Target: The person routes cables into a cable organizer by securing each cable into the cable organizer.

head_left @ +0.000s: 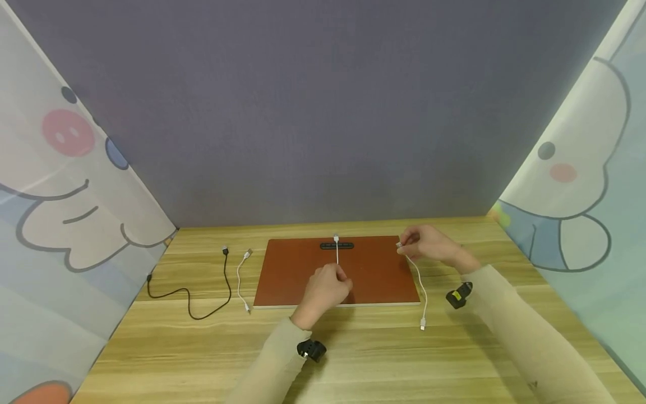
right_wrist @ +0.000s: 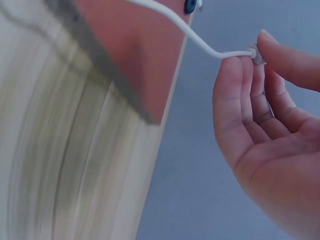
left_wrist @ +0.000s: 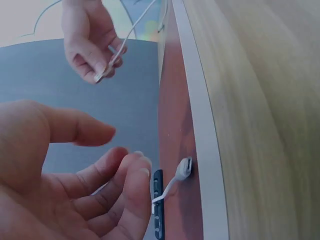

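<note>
Inspecting mid-frame, we judge the first white cable (head_left: 337,253) seated across the black holder (head_left: 346,245), three remaining. Right of centre, the right hand (head_left: 429,244) pinches a second white cable (head_left: 425,296); the left hand (head_left: 325,287) holds nothing, fingers loosely bent. A third white cable (head_left: 239,280) and a black cable (head_left: 230,292) lie left.

Yellowish tabletop (head_left: 378,362) with streaked wood grain, smooth-looking, beneath a flat reddish-brown rectangular board (head_left: 298,266) with an even, matt face. The slim white cable (right_wrist: 188,30) has a smooth, plastic-looking coating; the long black slotted holder (head_left: 345,246) looks like plastic or rubber, hard to tell which. Grey upright backdrop (head_left: 323,112), matt and cloth-like; cream long sleeve (head_left: 530,328) of soft, matt cloth
</note>
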`<state>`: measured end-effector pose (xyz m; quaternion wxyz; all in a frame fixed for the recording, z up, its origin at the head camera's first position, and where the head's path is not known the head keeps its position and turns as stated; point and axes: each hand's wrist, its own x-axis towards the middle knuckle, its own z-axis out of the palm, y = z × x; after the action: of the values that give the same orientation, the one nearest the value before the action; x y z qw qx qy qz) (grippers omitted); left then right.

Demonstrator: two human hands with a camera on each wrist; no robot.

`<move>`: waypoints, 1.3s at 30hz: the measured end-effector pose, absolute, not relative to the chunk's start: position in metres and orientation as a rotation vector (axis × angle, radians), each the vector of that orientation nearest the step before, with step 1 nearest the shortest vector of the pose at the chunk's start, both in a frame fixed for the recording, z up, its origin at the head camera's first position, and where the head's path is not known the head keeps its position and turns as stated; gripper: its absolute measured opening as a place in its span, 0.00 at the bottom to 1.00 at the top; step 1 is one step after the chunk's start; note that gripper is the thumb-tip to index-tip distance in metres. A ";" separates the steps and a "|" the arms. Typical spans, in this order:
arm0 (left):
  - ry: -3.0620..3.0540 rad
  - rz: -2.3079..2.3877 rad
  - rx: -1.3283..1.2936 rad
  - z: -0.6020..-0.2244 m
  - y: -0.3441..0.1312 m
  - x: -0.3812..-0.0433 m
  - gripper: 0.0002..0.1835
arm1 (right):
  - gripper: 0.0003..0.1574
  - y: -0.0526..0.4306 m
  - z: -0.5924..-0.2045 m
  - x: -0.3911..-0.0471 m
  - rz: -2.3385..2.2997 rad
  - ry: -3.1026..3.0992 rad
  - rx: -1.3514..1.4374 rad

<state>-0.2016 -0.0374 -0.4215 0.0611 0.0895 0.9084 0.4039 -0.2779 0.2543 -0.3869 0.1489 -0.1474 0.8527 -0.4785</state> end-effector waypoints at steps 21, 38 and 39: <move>2.325 1.532 0.503 -0.440 -0.007 -0.196 0.24 | 0.17 0.216 -0.373 -0.267 -1.575 2.413 -0.531; 2.385 1.464 0.601 -0.444 0.001 -0.191 0.12 | 0.17 0.200 -0.364 -0.265 -1.786 2.354 -0.509; 2.392 1.464 0.608 -0.444 0.001 -0.191 0.11 | 0.17 0.200 -0.364 -0.266 -1.798 2.349 -0.509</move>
<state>-0.1909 0.0007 -0.4439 0.1356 0.2098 0.8259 0.5054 -0.2656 0.1996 -0.3637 0.0702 -0.1693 0.7806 -0.5975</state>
